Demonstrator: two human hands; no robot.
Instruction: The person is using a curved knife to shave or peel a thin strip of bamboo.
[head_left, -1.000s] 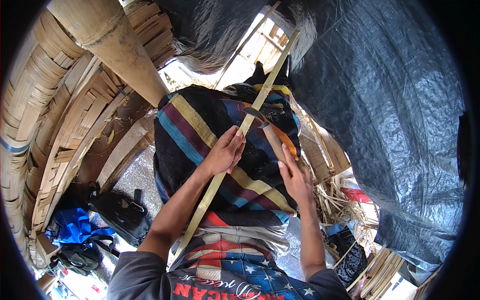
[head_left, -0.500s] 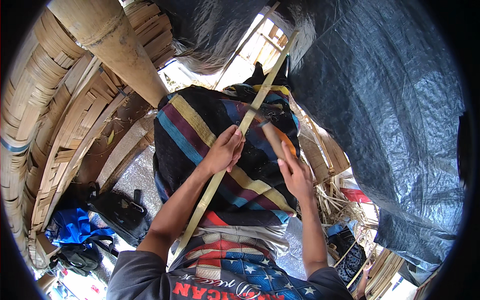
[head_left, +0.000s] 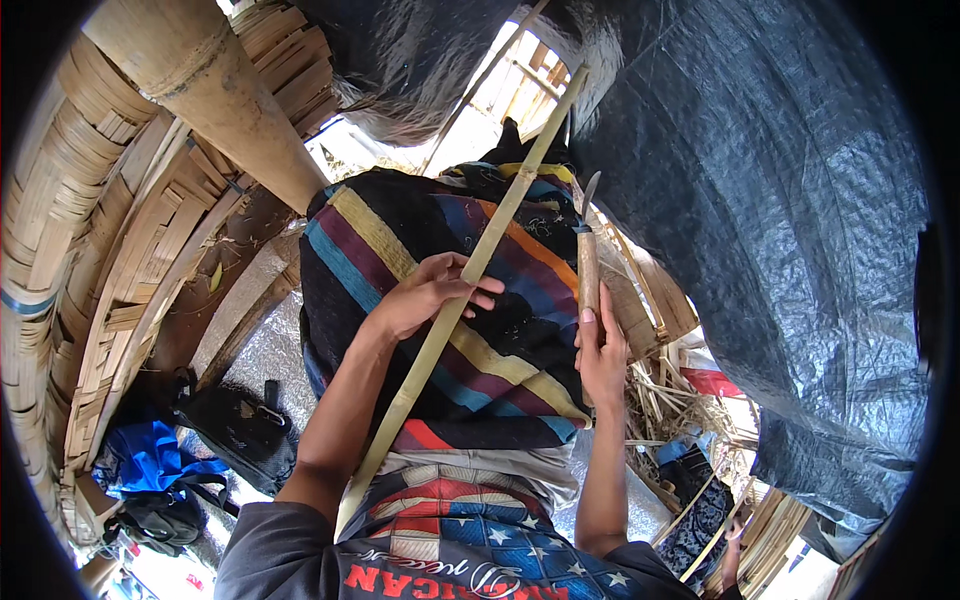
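The bamboo strip (head_left: 485, 250) lies above the striped cloth (head_left: 530, 345), its long axis running from near left to far right. The left hand (head_left: 422, 294) is nearer, at the strip's mid-length, fingers loosely extended across it; whether they pinch cannot be told. To the right, apart from the strip, the right hand (head_left: 602, 348) grasps the knife (head_left: 588, 268) by its handle, blade pointing far.

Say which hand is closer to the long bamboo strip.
Left. The left hand is right at the bamboo strip, fingers showing on both sides; the right hand is apart, to the strip's right, holding a curved-blade knife.
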